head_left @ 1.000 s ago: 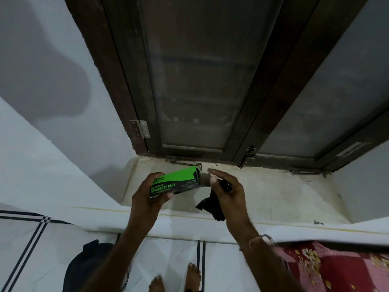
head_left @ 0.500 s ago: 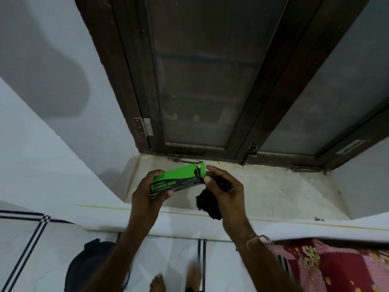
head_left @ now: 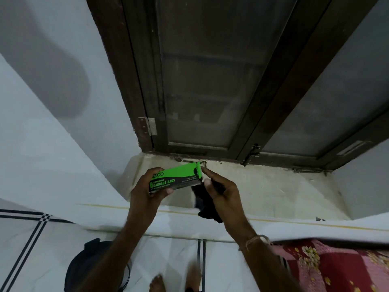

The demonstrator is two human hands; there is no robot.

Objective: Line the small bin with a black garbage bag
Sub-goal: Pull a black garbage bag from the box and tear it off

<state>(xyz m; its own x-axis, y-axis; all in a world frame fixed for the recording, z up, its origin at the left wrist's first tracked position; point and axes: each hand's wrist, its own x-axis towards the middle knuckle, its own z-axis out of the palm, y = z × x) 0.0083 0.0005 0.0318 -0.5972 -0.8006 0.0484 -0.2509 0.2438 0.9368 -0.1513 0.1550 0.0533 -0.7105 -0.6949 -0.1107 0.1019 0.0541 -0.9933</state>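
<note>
- We are gripping the green garbage-bag box (head_left: 175, 180) in our left hand (head_left: 147, 191), holding it level to steady its open end.
- Our right hand (head_left: 221, 191) is clutching a crumpled black garbage bag (head_left: 203, 204) while its fingertips (head_left: 207, 182) are pressing the end flap (head_left: 199, 171), probably closing it.
- We are standing over the window sill (head_left: 263, 186); no small bin is showing clearly.

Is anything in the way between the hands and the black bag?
No. The right hand already holds the crumpled black bag, next to the green box gripped by the left hand. No bin is clearly visible here.
</note>
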